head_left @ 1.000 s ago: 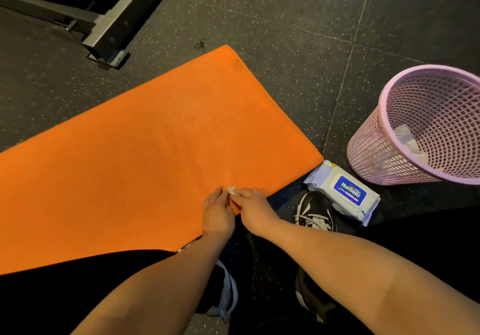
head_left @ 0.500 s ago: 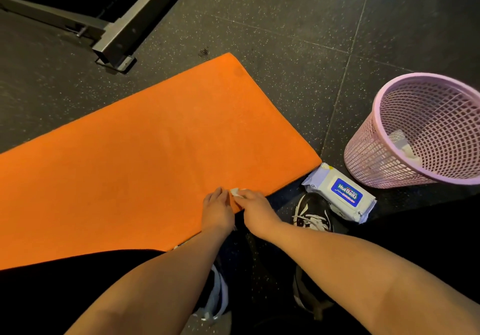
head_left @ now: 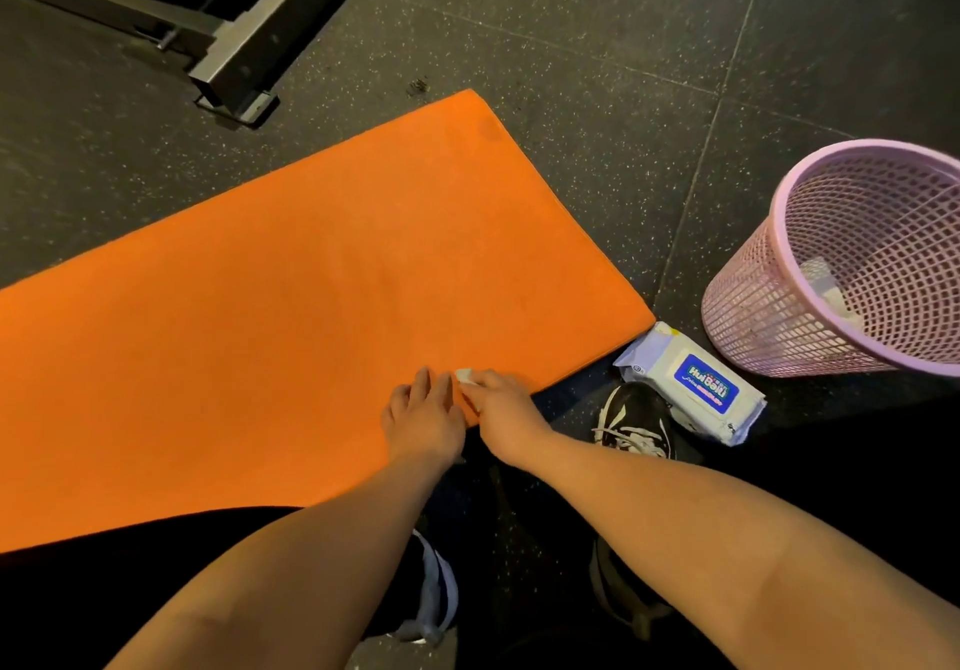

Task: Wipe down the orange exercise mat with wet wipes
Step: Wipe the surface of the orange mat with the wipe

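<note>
The orange exercise mat point(head_left: 291, 295) lies flat on the dark floor, running from the left edge to a corner near the wipes pack. My left hand point(head_left: 423, 417) rests flat on the mat's near edge with its fingers spread. Right beside it, my right hand point(head_left: 501, 412) presses a small white wet wipe point(head_left: 464, 374) onto the mat; only a tip of the wipe shows past the fingers. A white pack of wet wipes point(head_left: 693, 383) with a blue label lies on the floor at the mat's near right corner.
A pink mesh waste basket point(head_left: 779, 253) with used wipes inside stands at the right. A grey metal frame foot point(head_left: 234, 61) sits beyond the mat at the upper left. My black shoes point(head_left: 636, 417) are below the mat edge.
Both hands stay together at the mat's near edge with the wipe under the right one. The view has shifted slightly; nothing else has moved.
</note>
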Demonstrator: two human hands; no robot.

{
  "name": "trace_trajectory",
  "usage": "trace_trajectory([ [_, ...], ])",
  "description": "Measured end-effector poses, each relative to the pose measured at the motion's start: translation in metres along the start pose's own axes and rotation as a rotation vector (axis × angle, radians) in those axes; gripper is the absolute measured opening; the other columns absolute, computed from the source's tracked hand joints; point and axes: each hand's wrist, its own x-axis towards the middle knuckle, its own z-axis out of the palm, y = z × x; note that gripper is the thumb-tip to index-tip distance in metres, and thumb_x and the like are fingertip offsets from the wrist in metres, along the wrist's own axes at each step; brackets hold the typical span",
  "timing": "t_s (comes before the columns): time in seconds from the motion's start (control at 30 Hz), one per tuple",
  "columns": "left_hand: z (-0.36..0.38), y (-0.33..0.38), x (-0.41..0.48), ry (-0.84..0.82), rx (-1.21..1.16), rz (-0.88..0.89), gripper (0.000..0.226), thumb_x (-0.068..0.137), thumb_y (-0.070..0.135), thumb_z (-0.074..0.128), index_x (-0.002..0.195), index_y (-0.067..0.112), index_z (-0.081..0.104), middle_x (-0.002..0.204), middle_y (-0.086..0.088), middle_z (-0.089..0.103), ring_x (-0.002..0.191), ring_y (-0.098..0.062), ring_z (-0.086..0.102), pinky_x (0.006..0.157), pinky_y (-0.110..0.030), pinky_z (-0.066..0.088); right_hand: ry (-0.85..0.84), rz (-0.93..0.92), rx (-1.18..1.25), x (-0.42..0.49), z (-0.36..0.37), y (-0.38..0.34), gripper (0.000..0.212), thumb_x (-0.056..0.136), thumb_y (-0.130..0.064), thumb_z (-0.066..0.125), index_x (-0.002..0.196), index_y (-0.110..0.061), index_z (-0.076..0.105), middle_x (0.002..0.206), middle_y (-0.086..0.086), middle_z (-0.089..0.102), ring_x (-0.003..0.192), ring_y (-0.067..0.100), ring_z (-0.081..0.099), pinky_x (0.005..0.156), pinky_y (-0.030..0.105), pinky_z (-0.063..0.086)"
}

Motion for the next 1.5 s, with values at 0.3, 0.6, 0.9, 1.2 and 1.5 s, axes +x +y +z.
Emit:
trace_trajectory([
  [0.3, 0.006, -0.004, 0.017, 0.013, 0.031, -0.011, 0.056, 0.102, 0.048, 0.028, 0.157, 0.041, 0.018, 0.168, 0.009, 0.002, 0.14, -0.03, 0.014, 0.114, -0.046, 0.017, 0.131, 0.35, -0.097, 0.04, -0.02, 0.036, 0.057, 0.101, -0.005, 0.039, 0.156, -0.018, 0.034, 0.156, 0.005, 0.034, 0.134, 0.029, 0.036, 0.112, 0.04, 0.028],
  [0.6, 0.005, 0.008, 0.039, 0.038, 0.061, -0.056, 0.056, 0.103, 0.044, 0.029, 0.157, 0.043, 0.014, 0.168, 0.01, -0.002, 0.141, -0.029, 0.015, 0.11, -0.049, 0.015, 0.002, 0.118, -0.234, 0.061, -0.014, 0.014, 0.061, 0.1, -0.007, 0.042, 0.157, -0.026, 0.033, 0.16, 0.0, 0.03, 0.14, 0.026, 0.03, 0.104, 0.04, 0.026],
  [0.9, 0.007, 0.006, 0.04, 0.032, 0.031, -0.061, 0.056, 0.102, 0.043, 0.029, 0.157, 0.043, 0.014, 0.168, 0.011, -0.003, 0.143, -0.027, 0.014, 0.113, -0.05, 0.012, -0.03, 0.124, -0.147, 0.064, -0.013, 0.01, 0.058, 0.099, -0.007, 0.045, 0.154, -0.023, 0.04, 0.162, 0.001, 0.03, 0.139, 0.028, 0.032, 0.109, 0.038, 0.025],
  [1.2, 0.002, 0.006, 0.037, 0.013, 0.024, -0.061, 0.057, 0.102, 0.044, 0.029, 0.157, 0.044, 0.013, 0.168, 0.011, -0.002, 0.143, -0.027, 0.012, 0.113, -0.05, 0.012, 0.129, 0.389, -0.164, 0.068, -0.027, 0.044, 0.063, 0.098, -0.007, 0.039, 0.157, -0.029, 0.032, 0.157, 0.0, 0.034, 0.133, 0.031, 0.035, 0.108, 0.041, 0.028],
  [1.5, 0.003, 0.008, 0.043, 0.052, -0.018, -0.072, 0.058, 0.099, 0.039, 0.034, 0.155, 0.045, 0.02, 0.168, 0.011, 0.001, 0.139, -0.028, 0.016, 0.112, -0.049, 0.014, -0.023, 0.09, -0.19, 0.06, -0.008, 0.002, 0.065, 0.099, -0.01, 0.047, 0.158, -0.028, 0.03, 0.164, -0.004, 0.024, 0.143, 0.023, 0.025, 0.109, 0.039, 0.024],
])
